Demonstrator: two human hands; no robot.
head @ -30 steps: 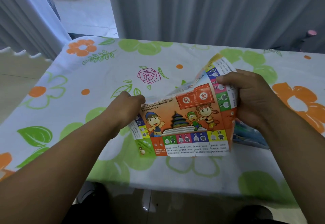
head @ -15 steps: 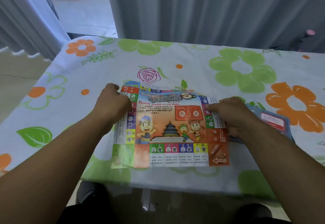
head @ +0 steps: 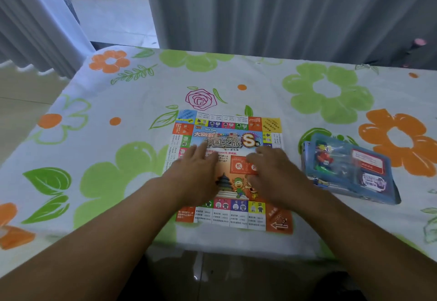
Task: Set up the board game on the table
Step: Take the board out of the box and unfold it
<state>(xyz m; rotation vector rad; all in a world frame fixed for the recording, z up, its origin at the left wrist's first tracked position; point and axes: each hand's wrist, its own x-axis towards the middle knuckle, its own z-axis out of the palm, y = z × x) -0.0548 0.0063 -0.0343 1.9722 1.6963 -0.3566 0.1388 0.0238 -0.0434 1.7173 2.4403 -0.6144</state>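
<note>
A colourful paper game board (head: 227, 135) lies unfolded and flat on the flowered tablecloth (head: 118, 158), near the table's front edge. My left hand (head: 196, 173) presses flat on its left-centre part, fingers straight. My right hand (head: 272, 173) presses flat on its right-centre part. Both palms cover much of the board's middle picture. A blue game box (head: 347, 168) with plastic-wrapped pieces lies to the right of the board, apart from my right hand.
The table's front edge (head: 236, 246) runs just below the board. Grey curtains (head: 283, 9) hang behind the table's far edge. Floor shows past the table's left side.
The board went from half folded in both hands to fully spread on the cloth. Both hands moved from its side edges onto its middle and now lie flat.
</note>
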